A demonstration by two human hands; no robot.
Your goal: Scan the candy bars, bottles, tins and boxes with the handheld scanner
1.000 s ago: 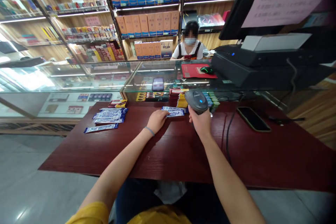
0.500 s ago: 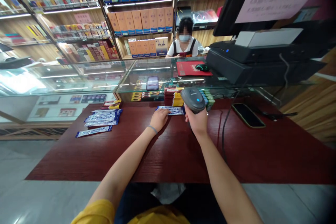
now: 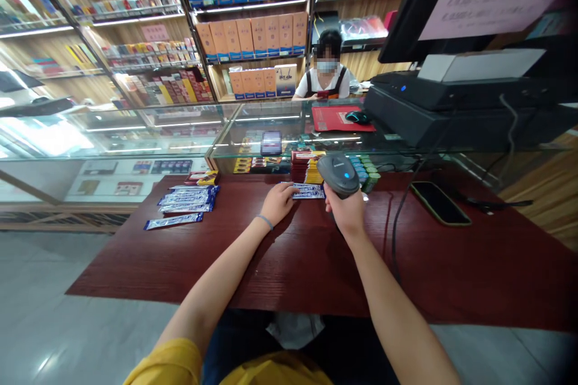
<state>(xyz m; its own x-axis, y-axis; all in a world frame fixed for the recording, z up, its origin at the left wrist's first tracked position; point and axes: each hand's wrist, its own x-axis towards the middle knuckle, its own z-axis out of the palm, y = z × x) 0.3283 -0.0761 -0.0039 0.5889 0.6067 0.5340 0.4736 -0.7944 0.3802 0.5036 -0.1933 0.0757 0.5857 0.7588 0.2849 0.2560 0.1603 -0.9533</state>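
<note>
My right hand [image 3: 347, 213] is wrapped round the handle of a grey barcode scanner [image 3: 338, 173], whose blue light glows on top. Under the fingers of my left hand [image 3: 277, 201] are the ends of slim blue-and-white packets [image 3: 309, 191], gripped against the tabletop. Behind them stands a stack of red and yellow packs [image 3: 307, 167], with green and blue packs [image 3: 365, 168] to its right, partly hidden by the scanner. On the left lies a pile of the same slim packets [image 3: 189, 197], with one single packet [image 3: 174, 221] in front.
The dark red table [image 3: 307, 277] meets a glass display counter [image 3: 180, 126]. A phone [image 3: 440, 203] and a cable [image 3: 394, 234] lie at right, below a monitor [image 3: 406, 6]. A mouse [image 3: 356, 117] rests on a red mat [image 3: 327, 118]. A masked person [image 3: 329, 75] sits behind the counter.
The whole view has shifted slightly, so things appear further right. Both hands keep nearly the same places at the packets and the scanner.
</note>
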